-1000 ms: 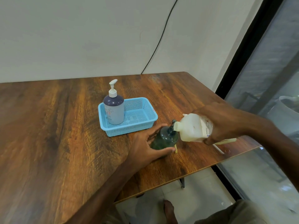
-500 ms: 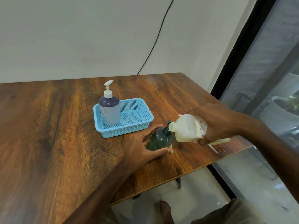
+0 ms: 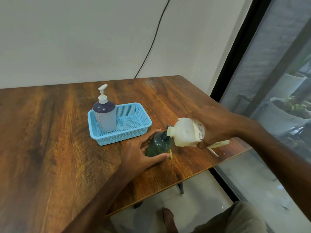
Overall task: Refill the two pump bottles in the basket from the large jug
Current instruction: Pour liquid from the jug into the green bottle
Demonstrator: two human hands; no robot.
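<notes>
A dark green bottle (image 3: 159,145) with no pump stands on the wooden table (image 3: 50,148), just right of the blue basket (image 3: 107,140). My left hand (image 3: 139,153) wraps around its lower body. My right hand (image 3: 212,128) holds the large whitish jug (image 3: 186,132) tipped almost sideways, its spout right at the green bottle's open neck. A purple-topped pump bottle (image 3: 105,115) with a white pump stands upright in the left end of the basket.
A thin yellowish tube (image 3: 171,154) and a white tube (image 3: 213,151) lie on the table beside the green bottle, near the right edge. Beyond that edge is a glass pane with planters (image 3: 286,113) outside. A black cable (image 3: 151,41) runs down the wall.
The camera view has shifted slightly. Both hands, the jug and the green bottle keep the same pose relative to each other; the jug stays tilted at the bottle's neck.
</notes>
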